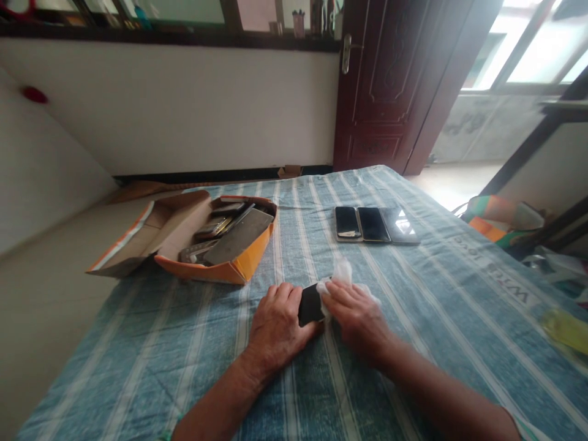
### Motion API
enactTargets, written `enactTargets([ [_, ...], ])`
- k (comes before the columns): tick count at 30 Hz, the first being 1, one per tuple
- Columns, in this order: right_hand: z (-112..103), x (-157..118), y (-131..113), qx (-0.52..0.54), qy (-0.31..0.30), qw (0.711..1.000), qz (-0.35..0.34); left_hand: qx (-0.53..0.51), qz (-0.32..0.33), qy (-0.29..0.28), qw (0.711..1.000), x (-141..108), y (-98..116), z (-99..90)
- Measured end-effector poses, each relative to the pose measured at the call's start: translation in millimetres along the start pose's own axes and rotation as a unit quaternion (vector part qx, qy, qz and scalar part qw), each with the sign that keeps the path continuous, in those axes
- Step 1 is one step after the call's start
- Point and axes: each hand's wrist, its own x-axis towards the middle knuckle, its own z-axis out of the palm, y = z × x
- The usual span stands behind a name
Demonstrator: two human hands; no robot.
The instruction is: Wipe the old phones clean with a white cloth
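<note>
My left hand point(277, 321) is closed around the left side of a dark smartphone point(310, 305), low over the striped cloth. In my right hand point(357, 315) is a crumpled white tissue point(342, 271), pressed against the right part of the phone. Tissue and fingers hide that end of the phone. Beyond my hands, a black-screened phone point(347, 220), a second dark phone point(373, 223) and a paler, shiny flat device point(401, 225) lie side by side.
An orange cardboard box point(250, 254) with its lid folded open to the left holds several phones and flat devices. The blue striped cloth point(294, 239) covers the surface under everything. Further back are a white wall and a dark red door point(381, 92).
</note>
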Motion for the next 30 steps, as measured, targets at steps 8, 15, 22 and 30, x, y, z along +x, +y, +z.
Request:
enactTargets([
  [8,-5,2,4,-0.015,-0.069,0.996,0.059,0.000,0.008,0.001,1.000,0,-1,0.0],
  [15,-6,-5,-4,-0.023,-0.025,0.999,0.027,-0.001,0.006,0.008,1.000,1,-1,0.7],
  [22,-3,-7,-12,0.012,-0.038,0.999,-0.002,-0.010,0.010,-0.012,1.000,1,-3,-1.5],
  [30,-9,-2,34,-0.047,-0.064,0.981,0.177,-0.019,0.028,-0.025,0.999,3,-6,-6.2],
])
